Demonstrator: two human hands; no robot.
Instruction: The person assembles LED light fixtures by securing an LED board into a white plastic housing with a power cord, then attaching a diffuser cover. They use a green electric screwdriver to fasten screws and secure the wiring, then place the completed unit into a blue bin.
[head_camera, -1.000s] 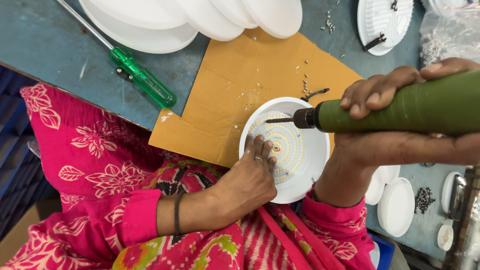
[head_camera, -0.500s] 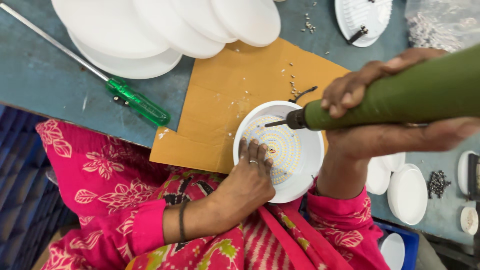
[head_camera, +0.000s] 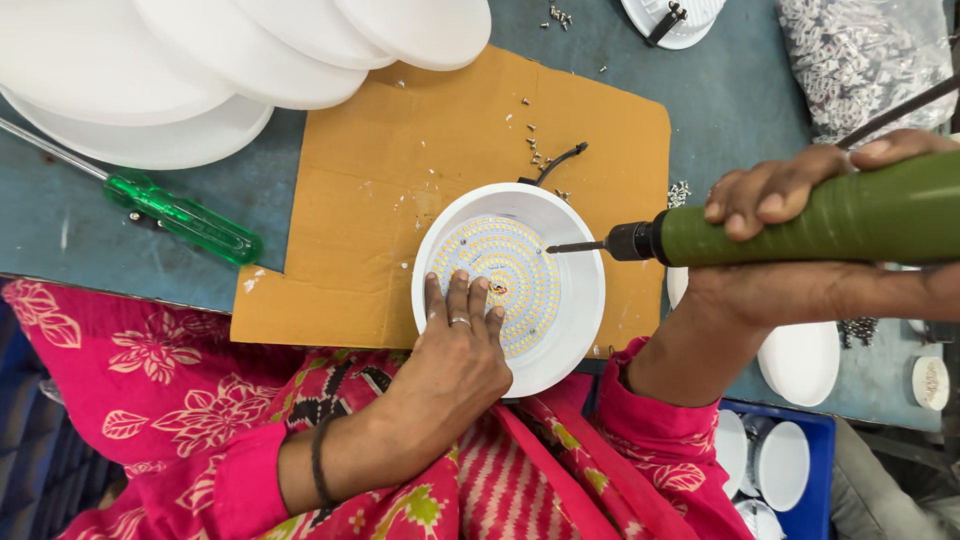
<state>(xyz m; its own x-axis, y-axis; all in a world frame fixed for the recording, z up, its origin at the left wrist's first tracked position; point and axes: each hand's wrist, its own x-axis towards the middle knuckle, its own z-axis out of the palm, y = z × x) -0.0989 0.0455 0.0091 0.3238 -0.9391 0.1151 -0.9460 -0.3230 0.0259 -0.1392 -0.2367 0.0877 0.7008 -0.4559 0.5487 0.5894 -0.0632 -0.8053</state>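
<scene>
A round white lamp housing (head_camera: 575, 330) with a yellow board of many small LEDs (head_camera: 510, 275) lies on a sheet of brown cardboard (head_camera: 400, 170). My left hand (head_camera: 455, 350) rests on its near rim, fingers flat on the LED board, a ring on one finger. My right hand (head_camera: 790, 200) grips a green electric screwdriver (head_camera: 850, 215) held sideways. Its bit tip (head_camera: 555, 248) points at the right part of the LED board. A black wire (head_camera: 560, 160) leaves the housing's far side.
White round covers (head_camera: 250, 50) overlap at the top left. A green-handled screwdriver (head_camera: 180, 218) lies on the blue-grey table (head_camera: 740, 90). Loose screws (head_camera: 535, 150) dot the cardboard. A clear bag of small parts (head_camera: 860, 60) sits top right. More white discs (head_camera: 800, 360) and a blue crate (head_camera: 800, 465) are at the right.
The view has shifted and closed in on the lamp. The green driver's bit has moved from the board's middle toward its right part. My left hand stays on the near rim.
</scene>
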